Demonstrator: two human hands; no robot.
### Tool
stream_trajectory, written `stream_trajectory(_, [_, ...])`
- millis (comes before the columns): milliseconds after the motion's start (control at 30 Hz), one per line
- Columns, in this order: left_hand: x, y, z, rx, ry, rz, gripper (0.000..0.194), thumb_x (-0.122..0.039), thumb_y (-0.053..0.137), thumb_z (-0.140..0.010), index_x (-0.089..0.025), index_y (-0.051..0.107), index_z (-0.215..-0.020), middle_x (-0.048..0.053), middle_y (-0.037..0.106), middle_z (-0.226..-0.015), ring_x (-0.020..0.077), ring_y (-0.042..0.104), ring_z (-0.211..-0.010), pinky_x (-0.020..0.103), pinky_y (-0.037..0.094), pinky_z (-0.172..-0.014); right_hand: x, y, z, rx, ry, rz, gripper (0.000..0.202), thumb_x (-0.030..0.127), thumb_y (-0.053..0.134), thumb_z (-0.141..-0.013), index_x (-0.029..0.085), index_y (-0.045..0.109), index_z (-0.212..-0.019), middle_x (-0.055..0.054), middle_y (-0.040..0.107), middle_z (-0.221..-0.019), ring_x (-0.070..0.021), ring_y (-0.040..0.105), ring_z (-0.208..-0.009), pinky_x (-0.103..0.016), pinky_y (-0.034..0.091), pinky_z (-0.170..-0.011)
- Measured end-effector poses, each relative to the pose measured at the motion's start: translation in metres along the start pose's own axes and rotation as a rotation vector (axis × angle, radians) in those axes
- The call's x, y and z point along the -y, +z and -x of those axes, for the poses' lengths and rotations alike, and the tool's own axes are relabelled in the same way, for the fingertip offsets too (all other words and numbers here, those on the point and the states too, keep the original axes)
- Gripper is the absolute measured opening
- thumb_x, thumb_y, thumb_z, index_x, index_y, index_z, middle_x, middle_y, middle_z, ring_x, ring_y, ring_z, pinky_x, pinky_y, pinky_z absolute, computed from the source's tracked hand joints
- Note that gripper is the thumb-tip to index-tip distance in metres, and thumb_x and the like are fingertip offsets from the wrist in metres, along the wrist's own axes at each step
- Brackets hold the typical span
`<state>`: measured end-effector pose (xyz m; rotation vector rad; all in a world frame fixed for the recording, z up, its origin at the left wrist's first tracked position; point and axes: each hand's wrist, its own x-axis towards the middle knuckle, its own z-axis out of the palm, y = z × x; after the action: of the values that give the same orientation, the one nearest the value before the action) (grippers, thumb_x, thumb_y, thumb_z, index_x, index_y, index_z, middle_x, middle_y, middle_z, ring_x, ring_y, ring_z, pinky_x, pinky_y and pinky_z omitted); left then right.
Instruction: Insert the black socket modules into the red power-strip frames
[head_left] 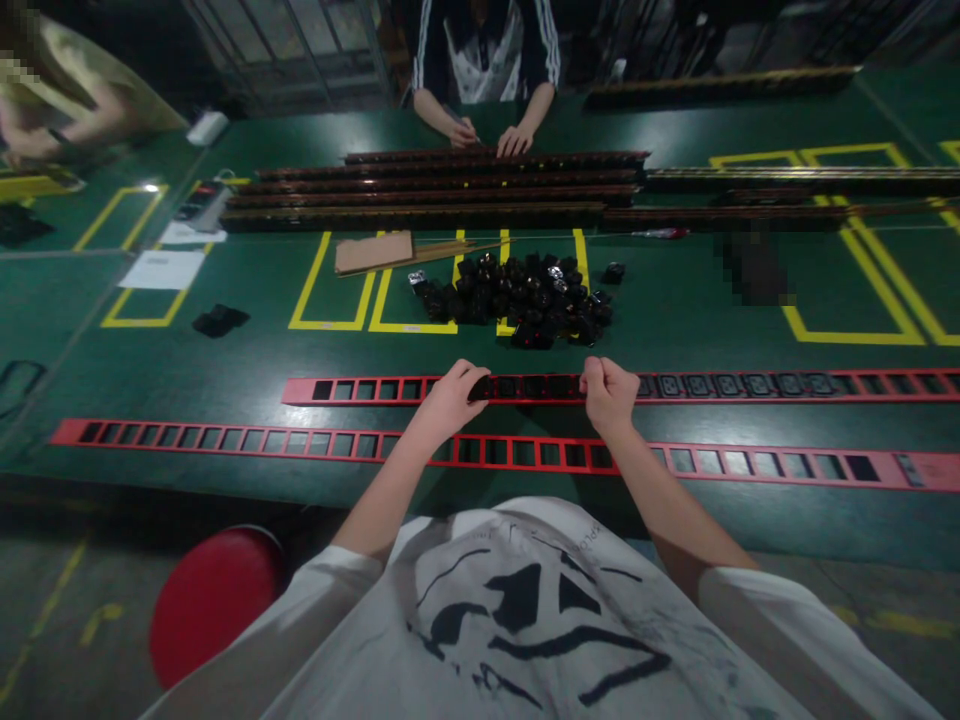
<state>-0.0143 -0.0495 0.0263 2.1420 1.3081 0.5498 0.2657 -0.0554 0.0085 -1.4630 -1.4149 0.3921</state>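
Two long red strips with rows of square openings lie across the green table. In the farther red strip [390, 390], black square parts [697, 385] fill several openings from the middle to the right. My left hand [456, 392] is at this strip, fingers closed on a black part [480, 387] at the left end of the filled openings. My right hand [609, 392] is curled into a fist over the same strip; whether it holds anything is hidden. The nearer red strip [300, 441] passes beneath both forearms, its openings showing the table.
A pile of small black parts [525, 295] lies beyond my hands, beside a piece of cardboard [375, 252]. Long dark bars [450, 190] lie farther back, with a person's hands [514, 138] behind them. A red stool [214, 600] stands lower left.
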Motion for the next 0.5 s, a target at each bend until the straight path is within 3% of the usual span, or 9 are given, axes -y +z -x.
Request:
stream_trajectory(267, [-0.0062, -0.0046, -0.0077, 0.063, -0.007, -0.076, 0.041, -0.014, 0.07, -0.083, -0.021, 0.065, -0.123, 0.007, 0.056, -0.115, 0.0226, 0.067, -0.1, 0.037, 0.056, -0.095, 0.0008, 0.0001, -0.0002, 0.016, 0.003, 0.017, 0.055, 0.053, 0.048, -0.099, 0.023, 0.048, -0.052, 0.0, 0.053, -0.046, -0.0117, 0.049, -0.045, -0.027, 0.038, -0.052])
stream_trajectory(500, [-0.0098, -0.005, -0.009, 0.097, -0.007, -0.207, 0.04, -0.02, 0.07, -0.085, -0.024, 0.064, -0.124, 0.006, 0.057, -0.116, 0.0227, 0.068, -0.094, 0.034, 0.057, -0.082, 0.0034, -0.0007, -0.0009, 0.025, 0.008, 0.027, 0.057, 0.056, 0.047, -0.098, 0.023, 0.048, -0.052, 0.001, 0.053, -0.046, -0.0121, 0.048, -0.045, -0.027, 0.039, -0.052])
